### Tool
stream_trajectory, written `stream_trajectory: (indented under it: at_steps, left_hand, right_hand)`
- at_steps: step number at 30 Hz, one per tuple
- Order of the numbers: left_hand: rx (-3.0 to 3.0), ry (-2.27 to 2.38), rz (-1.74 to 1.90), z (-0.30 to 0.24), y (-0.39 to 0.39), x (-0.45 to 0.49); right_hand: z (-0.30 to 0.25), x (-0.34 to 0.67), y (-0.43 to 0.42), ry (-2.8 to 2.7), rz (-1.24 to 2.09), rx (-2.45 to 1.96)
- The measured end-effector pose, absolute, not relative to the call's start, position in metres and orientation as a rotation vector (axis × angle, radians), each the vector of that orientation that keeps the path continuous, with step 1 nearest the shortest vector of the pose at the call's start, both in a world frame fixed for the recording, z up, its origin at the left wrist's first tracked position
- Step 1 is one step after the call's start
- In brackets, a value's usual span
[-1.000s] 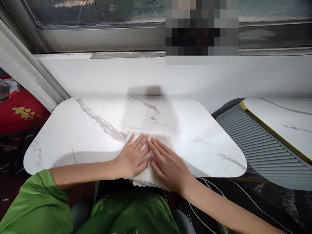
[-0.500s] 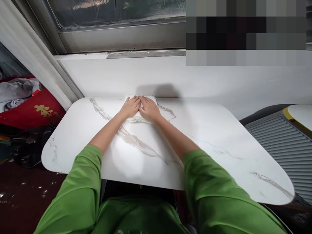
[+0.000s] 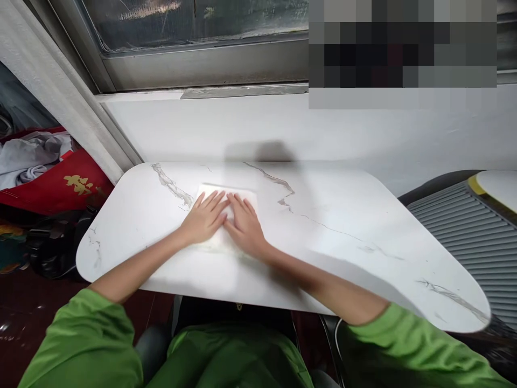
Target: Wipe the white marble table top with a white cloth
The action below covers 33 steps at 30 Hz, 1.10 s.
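A white cloth (image 3: 228, 188) lies flat on the white marble-patterned tabletop (image 3: 347, 205), left of its middle. My left hand (image 3: 204, 216) rests on the cloth's left part, palm down with fingers spread. Beside it, my right hand (image 3: 245, 225) presses on the right part, its fingers stretched out too. The two hands almost meet, thumbs close together. Neither hand wraps round the cloth. Its near edge is blurred and partly hidden under my palms and wrists.
A white wall (image 3: 194, 126) and a metal-framed window (image 3: 202, 67) run behind the table. At left stands a red bag (image 3: 68, 180) with pale cloths, above a black bag (image 3: 52, 242). A grey ribbed surface (image 3: 456, 237) lies beyond the table's right end.
Both hands and the cloth have moved from the table's back edge toward me. More of the cloth shows beyond my fingertips, and my elbows have spread outward.
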<state>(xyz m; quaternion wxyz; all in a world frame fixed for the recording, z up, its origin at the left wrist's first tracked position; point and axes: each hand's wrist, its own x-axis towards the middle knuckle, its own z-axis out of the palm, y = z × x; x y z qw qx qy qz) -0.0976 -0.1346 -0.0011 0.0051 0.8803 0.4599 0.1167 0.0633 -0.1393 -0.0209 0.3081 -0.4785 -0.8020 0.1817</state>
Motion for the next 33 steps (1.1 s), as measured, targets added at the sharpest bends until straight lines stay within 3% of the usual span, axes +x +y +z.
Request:
stream_trajectory:
  at_steps: [7, 15, 22, 28, 33]
  left_hand:
    - [2.712, 1.517, 0.303, 0.010, -0.219, -0.119]
    - [2.611, 1.708, 0.253, 0.006, -0.098, -0.170]
    - [2.551, 1.880, 0.344, 0.008, -0.002, -0.174]
    - [2.541, 1.904, 0.369, 0.004, -0.007, -0.165]
    - [2.566, 1.878, 0.338, 0.002, -0.063, -0.145]
  right_hand:
    - [-0.012, 0.049, -0.207, -2.221, 0.654, -1.097]
    - [-0.012, -0.015, -0.087, -2.351, 0.374, -1.143]
    - [-0.013, -0.043, 0.015, -2.246, 0.337, -1.224]
    - [-0.018, -0.032, 0.007, -2.304, 0.274, -1.217]
    - [-0.020, -0.002, -0.049, -2.433, 0.164, -1.172]
